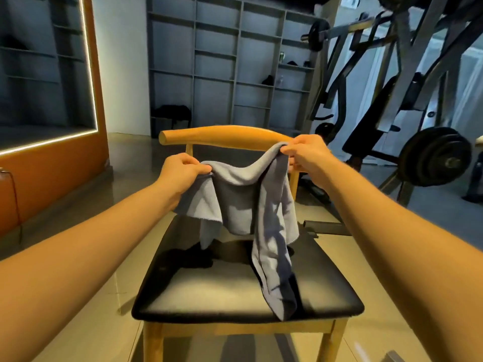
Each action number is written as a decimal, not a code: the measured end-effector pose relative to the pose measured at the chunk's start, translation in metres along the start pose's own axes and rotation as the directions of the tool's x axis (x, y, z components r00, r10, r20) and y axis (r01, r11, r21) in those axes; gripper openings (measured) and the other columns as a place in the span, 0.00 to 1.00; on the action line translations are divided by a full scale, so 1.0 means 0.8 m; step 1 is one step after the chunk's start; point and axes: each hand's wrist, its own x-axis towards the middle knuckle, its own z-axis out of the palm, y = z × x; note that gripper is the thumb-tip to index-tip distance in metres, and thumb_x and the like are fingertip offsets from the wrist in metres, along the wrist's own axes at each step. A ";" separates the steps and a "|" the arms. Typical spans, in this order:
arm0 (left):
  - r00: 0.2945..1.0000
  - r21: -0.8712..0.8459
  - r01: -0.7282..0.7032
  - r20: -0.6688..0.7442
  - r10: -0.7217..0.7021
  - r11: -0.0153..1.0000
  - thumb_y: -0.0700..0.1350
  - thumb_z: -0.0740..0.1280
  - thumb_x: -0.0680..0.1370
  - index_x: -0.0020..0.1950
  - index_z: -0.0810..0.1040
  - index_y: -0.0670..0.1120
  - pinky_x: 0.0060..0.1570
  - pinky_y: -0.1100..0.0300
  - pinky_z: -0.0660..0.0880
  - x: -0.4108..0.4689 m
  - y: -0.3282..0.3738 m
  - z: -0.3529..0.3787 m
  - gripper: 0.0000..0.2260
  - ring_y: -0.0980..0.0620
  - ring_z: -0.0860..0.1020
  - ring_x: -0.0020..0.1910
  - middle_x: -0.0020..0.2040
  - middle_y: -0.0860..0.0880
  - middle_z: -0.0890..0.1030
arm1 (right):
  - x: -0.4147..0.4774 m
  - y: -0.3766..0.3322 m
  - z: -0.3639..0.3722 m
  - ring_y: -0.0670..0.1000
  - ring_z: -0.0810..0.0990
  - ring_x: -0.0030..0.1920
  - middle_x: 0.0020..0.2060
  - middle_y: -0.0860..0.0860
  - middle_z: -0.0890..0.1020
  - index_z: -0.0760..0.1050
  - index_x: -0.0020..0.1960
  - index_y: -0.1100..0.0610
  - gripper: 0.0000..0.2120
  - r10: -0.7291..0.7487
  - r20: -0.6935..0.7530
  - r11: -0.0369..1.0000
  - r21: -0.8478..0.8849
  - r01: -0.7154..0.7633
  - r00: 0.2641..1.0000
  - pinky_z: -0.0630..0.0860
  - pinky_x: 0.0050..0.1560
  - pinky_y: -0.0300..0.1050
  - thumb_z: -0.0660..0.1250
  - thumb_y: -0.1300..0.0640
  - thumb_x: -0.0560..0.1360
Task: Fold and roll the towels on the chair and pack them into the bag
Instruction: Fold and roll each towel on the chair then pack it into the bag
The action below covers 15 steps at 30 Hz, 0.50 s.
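Grey towel held up over chair w/ both hands

The wooden chair point(248, 296) w/ black padded seat stands in front of grey wall shelves point(222, 61) and a weight machine point(418, 100). The grey towel point(251, 205) hangs above the seat, its long end touching the seat front at the right. A dark cloth point(194, 258) lies on the seat under it. Left hand point(180, 171) pinches the towel's left top edge; right hand point(305, 151) pinches the right top edge, fingers closed on fabric.

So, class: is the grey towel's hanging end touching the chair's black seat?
Touching. The head view shows the grey towel, held up by the left hand and right hand, trailing down so that its lower end lies on the black seat.
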 end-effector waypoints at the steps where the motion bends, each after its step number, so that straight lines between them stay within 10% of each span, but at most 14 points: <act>1: 1.000 0.046 -0.011 0.012 0.010 0.999 0.47 0.75 0.76 0.48 0.81 0.43 0.45 0.58 0.72 -0.008 -0.012 0.003 0.09 0.52 0.76 0.46 0.46 0.48 0.80 | -0.007 0.020 0.009 0.56 0.81 0.44 0.44 0.60 0.80 0.79 0.48 0.60 0.01 0.013 0.038 0.998 -0.061 -0.011 0.999 0.84 0.45 0.52 0.71 0.62 0.78; 6: 0.964 0.400 -0.078 0.263 -0.033 0.913 0.44 0.77 0.73 0.38 0.77 0.44 0.36 0.57 0.73 -0.054 -0.080 0.024 0.11 0.50 0.75 0.37 0.34 0.48 0.77 | -0.057 0.128 0.032 0.53 0.85 0.52 0.52 0.56 0.86 0.78 0.60 0.59 0.13 0.147 0.428 0.977 -0.203 -0.064 0.892 0.82 0.56 0.50 0.72 0.64 0.77; 11: 0.860 0.448 -0.119 0.492 -0.133 0.886 0.52 0.78 0.72 0.44 0.80 0.44 0.42 0.60 0.77 -0.079 -0.114 0.014 0.13 0.55 0.80 0.37 0.37 0.48 0.83 | -0.084 0.213 0.012 0.55 0.82 0.38 0.39 0.59 0.85 0.83 0.45 0.63 0.04 0.214 0.197 0.856 -0.510 -0.086 0.957 0.82 0.44 0.52 0.71 0.63 0.74; 15: 0.742 0.551 -0.227 0.632 -0.224 0.803 0.50 0.78 0.73 0.53 0.80 0.50 0.51 0.55 0.81 -0.081 -0.108 -0.006 0.13 0.51 0.84 0.43 0.42 0.50 0.86 | -0.095 0.245 0.016 0.54 0.78 0.38 0.38 0.59 0.82 0.80 0.47 0.64 0.15 0.330 0.173 0.860 -0.460 -0.220 0.928 0.76 0.39 0.48 0.70 0.50 0.78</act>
